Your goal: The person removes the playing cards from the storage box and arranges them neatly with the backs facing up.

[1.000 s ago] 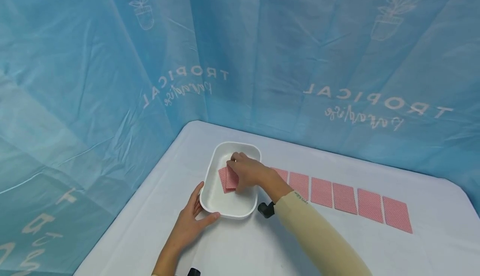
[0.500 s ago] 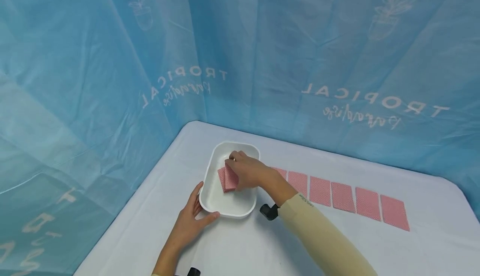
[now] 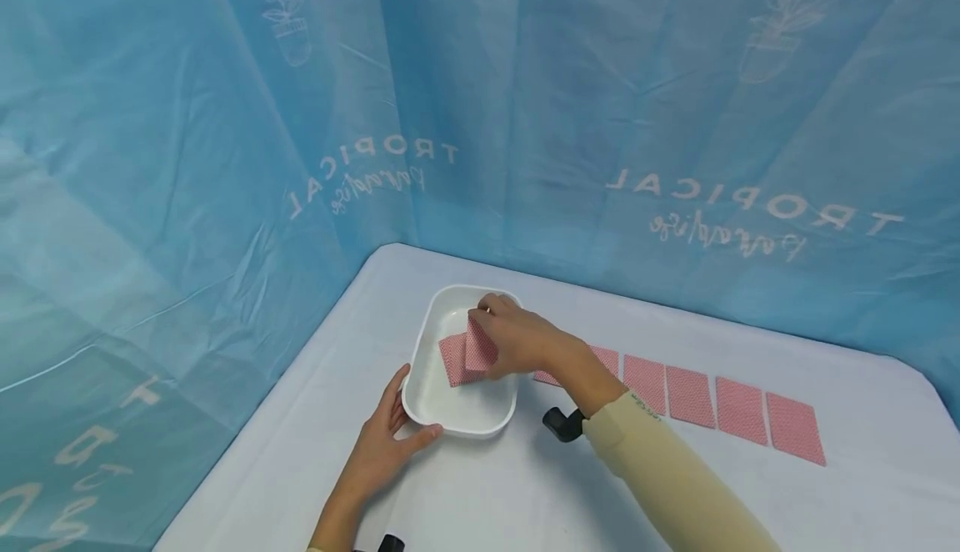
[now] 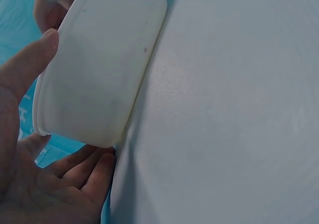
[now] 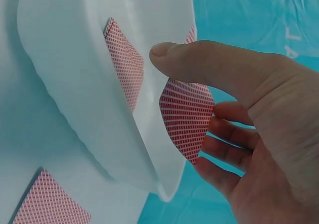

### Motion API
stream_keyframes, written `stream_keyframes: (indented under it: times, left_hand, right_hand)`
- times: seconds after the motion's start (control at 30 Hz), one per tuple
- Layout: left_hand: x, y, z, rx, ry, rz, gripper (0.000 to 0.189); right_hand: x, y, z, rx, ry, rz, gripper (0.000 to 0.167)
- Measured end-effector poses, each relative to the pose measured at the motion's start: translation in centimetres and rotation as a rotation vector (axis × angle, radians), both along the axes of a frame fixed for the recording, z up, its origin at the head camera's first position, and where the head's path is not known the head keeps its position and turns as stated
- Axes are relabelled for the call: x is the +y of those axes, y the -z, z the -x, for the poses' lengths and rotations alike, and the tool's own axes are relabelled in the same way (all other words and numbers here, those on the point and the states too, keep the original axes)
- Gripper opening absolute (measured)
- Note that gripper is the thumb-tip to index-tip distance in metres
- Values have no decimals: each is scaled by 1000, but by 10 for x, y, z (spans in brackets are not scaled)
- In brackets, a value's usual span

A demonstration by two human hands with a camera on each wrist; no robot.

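Observation:
In the head view my right hand (image 3: 521, 339) is inside a white plastic tub (image 3: 446, 410), pinching a red-backed playing card (image 3: 480, 350). The right wrist view shows this card (image 5: 187, 122) bowed between thumb and fingers. Under and to the left of it, more red-backed cards (image 3: 452, 358) lie on the tub floor; how many is unclear. My left hand (image 3: 378, 452) holds the tub's near left corner. In the left wrist view its thumb touches one wall of the tub (image 4: 99, 69) and its fingers lie against the adjoining side.
Right of the tub, several red-backed cards (image 3: 690, 396) lie face down in a row on the white tablecloth (image 3: 495, 502). My right forearm covers part of that row. A blue printed curtain (image 3: 570, 118) stands behind the table and along its left.
My right hand has shifted a little to the right with the card, so more of the cards beneath shows. The left hand and tub have stayed put.

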State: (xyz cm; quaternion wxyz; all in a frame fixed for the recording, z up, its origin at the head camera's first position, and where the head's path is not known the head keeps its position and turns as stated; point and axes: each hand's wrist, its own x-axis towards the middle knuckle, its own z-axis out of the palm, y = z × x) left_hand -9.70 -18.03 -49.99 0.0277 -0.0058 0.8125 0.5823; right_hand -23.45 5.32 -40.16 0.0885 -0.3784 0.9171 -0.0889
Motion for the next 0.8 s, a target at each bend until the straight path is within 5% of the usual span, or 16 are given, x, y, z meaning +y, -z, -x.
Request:
stream_keyframes:
  times: [0.8]
  left_hand:
    - [0, 3, 1, 10, 1, -7, 102]
  right_hand:
    - [44, -3, -3, 41, 102, 40, 87]
